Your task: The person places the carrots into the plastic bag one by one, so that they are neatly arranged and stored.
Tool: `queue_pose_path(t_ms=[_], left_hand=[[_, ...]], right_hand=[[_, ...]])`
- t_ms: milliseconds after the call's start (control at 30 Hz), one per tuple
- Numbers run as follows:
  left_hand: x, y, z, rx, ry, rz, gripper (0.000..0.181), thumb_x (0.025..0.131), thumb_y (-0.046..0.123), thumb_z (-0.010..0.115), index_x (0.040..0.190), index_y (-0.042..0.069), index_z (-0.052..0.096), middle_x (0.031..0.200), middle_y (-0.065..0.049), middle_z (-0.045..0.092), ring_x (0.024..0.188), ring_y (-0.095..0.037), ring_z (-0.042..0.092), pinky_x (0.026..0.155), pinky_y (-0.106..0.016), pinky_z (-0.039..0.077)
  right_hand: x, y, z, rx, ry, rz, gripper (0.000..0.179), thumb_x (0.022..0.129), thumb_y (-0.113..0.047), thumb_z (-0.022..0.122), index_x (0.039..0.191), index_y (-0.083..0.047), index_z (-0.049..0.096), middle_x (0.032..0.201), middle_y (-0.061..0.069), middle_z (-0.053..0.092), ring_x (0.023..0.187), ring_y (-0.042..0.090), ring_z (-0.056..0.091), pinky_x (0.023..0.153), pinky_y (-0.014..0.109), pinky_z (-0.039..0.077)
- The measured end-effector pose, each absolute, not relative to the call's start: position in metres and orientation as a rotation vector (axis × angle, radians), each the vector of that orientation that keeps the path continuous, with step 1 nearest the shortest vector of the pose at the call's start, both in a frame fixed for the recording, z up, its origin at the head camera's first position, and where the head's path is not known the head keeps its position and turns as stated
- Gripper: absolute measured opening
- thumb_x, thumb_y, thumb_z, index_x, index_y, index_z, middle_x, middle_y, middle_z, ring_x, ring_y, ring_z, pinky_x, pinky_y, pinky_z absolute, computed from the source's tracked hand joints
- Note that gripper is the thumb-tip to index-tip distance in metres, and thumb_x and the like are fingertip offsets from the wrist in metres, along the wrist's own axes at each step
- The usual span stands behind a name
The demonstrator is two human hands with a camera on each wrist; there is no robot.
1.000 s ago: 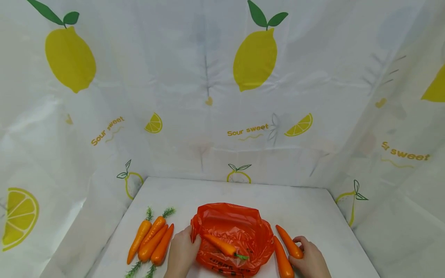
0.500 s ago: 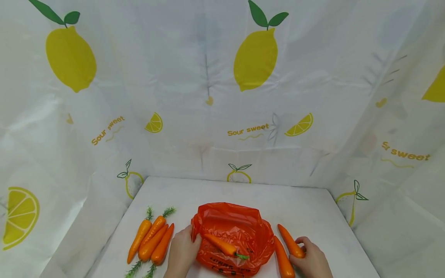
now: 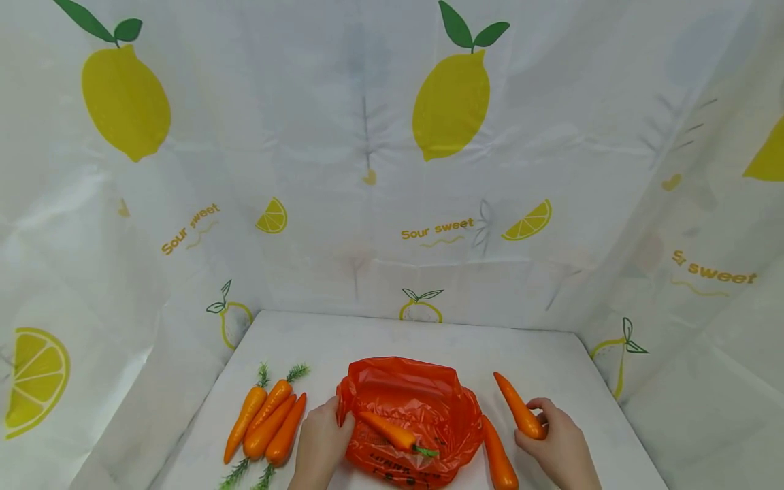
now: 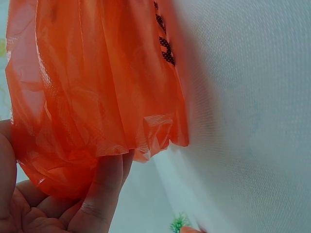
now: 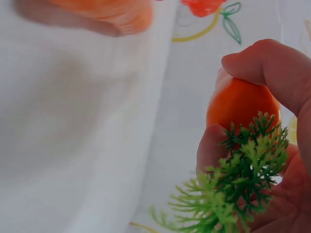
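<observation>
An orange-red plastic bag [image 3: 404, 381] stands with its mouth open in the middle of the table, a carrot [image 3: 387, 431] with a green top inside it. My left hand [image 3: 324, 442] pinches the bag's left rim; in the left wrist view the thumb and fingers are on either side of the thin film. On the right, my right hand [image 3: 560, 442] grips a carrot [image 3: 516, 403] by its thick end, tip pointing away. The right wrist view shows that carrot's leafy green top [image 5: 233, 179] hanging below thumb and fingers.
Another carrot [image 3: 499, 456] lies right beside the bag, between it and my right hand. To the left of my left hand, several carrots [image 3: 263, 429] lie side by side on the white table [image 3: 318, 340]. A lemon-print curtain [image 3: 306, 136] encloses the table.
My right hand has lifted its carrot and moved slightly away and to the right, off from the carrot beside the bag. My left hand and the bag have stayed in place.
</observation>
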State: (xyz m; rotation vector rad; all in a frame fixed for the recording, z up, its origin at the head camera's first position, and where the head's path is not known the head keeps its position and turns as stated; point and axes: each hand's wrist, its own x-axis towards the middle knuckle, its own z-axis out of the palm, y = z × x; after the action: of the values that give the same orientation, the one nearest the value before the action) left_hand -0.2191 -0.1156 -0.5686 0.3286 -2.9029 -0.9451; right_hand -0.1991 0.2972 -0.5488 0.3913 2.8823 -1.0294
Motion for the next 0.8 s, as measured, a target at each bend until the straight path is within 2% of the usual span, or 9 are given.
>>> queue_pose_path(t_ms=[167,300,533,667,800], left_hand=[[-0.220,-0.116,-0.569,0.343,-2.909,-0.952,0.043,0.091,0.028,0.081,0.125,0.004,0.073,0.099,-0.007,0.078,0.080,-0.016,0.069,0.087,-0.050,0.064],[-0.221,-0.116,-0.571,0.346,-2.911,-0.960,0.044,0.091,0.028,0.081,0.127,0.004,0.072,0.101,-0.008,0.078,0.081,-0.016,0.069,0.087,-0.049,0.064],[-0.222,-0.116,-0.574,0.356,-2.912,-0.971,0.049,0.091,0.028,0.081,0.132,0.002,0.070,0.109,-0.013,0.078,0.088,-0.020,0.073,0.087,-0.049,0.064],[-0.220,-0.115,-0.573,0.341,-2.906,-0.974,0.047,0.091,0.027,0.080,0.130,0.002,0.071,0.102,-0.011,0.078,0.081,-0.018,0.070,0.085,-0.048,0.064],[-0.220,-0.116,-0.572,0.335,-2.897,-0.985,0.046,0.091,0.027,0.080,0.129,0.002,0.071,0.101,-0.009,0.078,0.080,-0.017,0.069,0.084,-0.047,0.065]], right_hand=[[-0.200,0.291,-0.528,0.374,2.921,-1.040,0.064,0.080,-0.018,0.087,0.134,-0.001,0.056,0.103,0.013,0.064,0.081,0.023,0.056,0.072,0.034,0.060],[-0.201,0.282,-0.512,0.359,2.939,-1.074,0.063,0.081,-0.019,0.088,0.134,-0.004,0.057,0.109,0.014,0.066,0.083,0.023,0.058,0.075,0.039,0.064],[-0.199,0.256,-0.491,0.238,3.066,-1.045,0.059,0.079,-0.021,0.089,0.131,-0.011,0.061,0.104,0.008,0.063,0.084,0.022,0.058,0.071,0.033,0.061],[-0.201,0.239,-0.487,0.180,3.065,-1.080,0.056,0.079,-0.020,0.088,0.129,-0.013,0.063,0.107,0.007,0.064,0.085,0.021,0.059,0.071,0.034,0.063],[-0.207,0.220,-0.486,0.122,3.030,-1.128,0.052,0.079,-0.019,0.086,0.125,-0.019,0.065,0.106,0.005,0.063,0.084,0.019,0.059,0.069,0.030,0.062]])
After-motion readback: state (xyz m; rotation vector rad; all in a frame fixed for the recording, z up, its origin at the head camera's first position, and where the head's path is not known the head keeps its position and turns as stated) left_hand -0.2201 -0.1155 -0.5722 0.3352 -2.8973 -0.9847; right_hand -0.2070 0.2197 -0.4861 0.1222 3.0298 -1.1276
